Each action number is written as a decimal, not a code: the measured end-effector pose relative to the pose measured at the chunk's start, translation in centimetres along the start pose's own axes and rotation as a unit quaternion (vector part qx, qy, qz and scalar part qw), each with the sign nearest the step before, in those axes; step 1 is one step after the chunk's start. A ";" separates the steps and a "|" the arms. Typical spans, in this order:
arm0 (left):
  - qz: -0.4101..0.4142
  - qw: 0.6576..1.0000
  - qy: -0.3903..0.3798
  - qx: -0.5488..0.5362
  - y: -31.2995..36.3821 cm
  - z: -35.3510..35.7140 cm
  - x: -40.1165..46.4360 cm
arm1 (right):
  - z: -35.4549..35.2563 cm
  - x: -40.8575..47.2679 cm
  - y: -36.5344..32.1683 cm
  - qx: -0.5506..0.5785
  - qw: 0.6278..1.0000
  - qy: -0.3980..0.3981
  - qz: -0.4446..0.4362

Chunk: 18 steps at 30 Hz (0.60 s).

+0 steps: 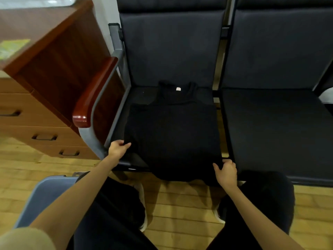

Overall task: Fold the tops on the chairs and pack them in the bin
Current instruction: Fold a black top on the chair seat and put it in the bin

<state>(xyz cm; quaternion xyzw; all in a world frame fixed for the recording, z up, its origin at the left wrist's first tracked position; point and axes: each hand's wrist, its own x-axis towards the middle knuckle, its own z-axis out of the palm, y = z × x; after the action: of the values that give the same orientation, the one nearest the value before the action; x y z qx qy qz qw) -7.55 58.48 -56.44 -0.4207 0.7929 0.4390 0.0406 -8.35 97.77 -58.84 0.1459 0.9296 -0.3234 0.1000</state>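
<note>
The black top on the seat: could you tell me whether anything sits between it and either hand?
Nothing visible does. The left hand pinches the black top at its lower left edge, and the right hand grips its lower right corner. The top lies flat on the chair seat, hem hanging over the front edge.

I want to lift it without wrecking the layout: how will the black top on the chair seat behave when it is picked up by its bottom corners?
The black top will probably go floppy: its hem already droops over the seat edge. It looks thin, so likely light. The left hand and right hand hold only the corners, so the middle may sag.
</note>
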 end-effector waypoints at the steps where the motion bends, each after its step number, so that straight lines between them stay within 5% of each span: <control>1: 0.009 1.000 0.003 -0.002 -0.1 0.1 -0.3 | -0.1 -0.1 0.4 0.021 1.000 -0.003 0.010; 7: 0.147 0.988 0.042 -0.007 0.4 -0.3 -1.6 | 0.4 -0.1 1.1 0.036 0.998 -0.012 0.054; 13: 0.228 0.971 0.015 -0.075 3.5 -1.3 -2.0 | -1.6 -2.2 -1.5 0.141 0.988 0.056 -0.030; 18: 0.284 0.959 0.019 0.018 5.2 -2.9 -2.5 | -3.4 -1.9 -2.9 0.153 0.982 0.099 -0.039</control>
<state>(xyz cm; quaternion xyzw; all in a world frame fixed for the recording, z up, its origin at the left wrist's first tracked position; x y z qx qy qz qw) -8.75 59.28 -50.11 -0.1860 0.8882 0.4098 -0.0930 -7.87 97.37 -53.99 0.1542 0.8795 -0.4493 -0.0288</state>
